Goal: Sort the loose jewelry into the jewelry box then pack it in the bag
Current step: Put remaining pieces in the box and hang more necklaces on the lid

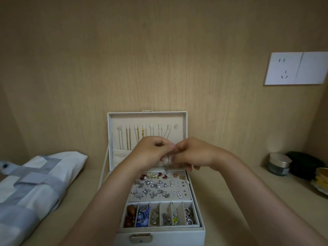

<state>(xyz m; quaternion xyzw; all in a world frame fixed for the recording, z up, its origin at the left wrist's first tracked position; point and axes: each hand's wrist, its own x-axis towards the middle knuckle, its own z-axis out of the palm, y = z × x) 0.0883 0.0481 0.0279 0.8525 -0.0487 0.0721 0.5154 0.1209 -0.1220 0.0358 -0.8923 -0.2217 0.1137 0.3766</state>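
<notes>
A white jewelry box (197,206) stands open in front of me, its lid (147,115) upright with several necklaces hanging from hooks. The tray holds many earrings (156,188), and a row of compartments (160,216) holds beads and rings. My left hand (150,153) and my right hand (191,155) meet above the tray, in front of the lid. Together they pinch a thin silver chain (168,163) that dangles between the fingertips. A blue and white bag (35,183) lies flat on the left.
A wooden back wall carries a white socket plate (294,68). At the right stand a small silver-lidded jar (279,164), a dark round case (305,164) and a yellow dish (322,180). The light wooden shelf (230,201) runs under everything.
</notes>
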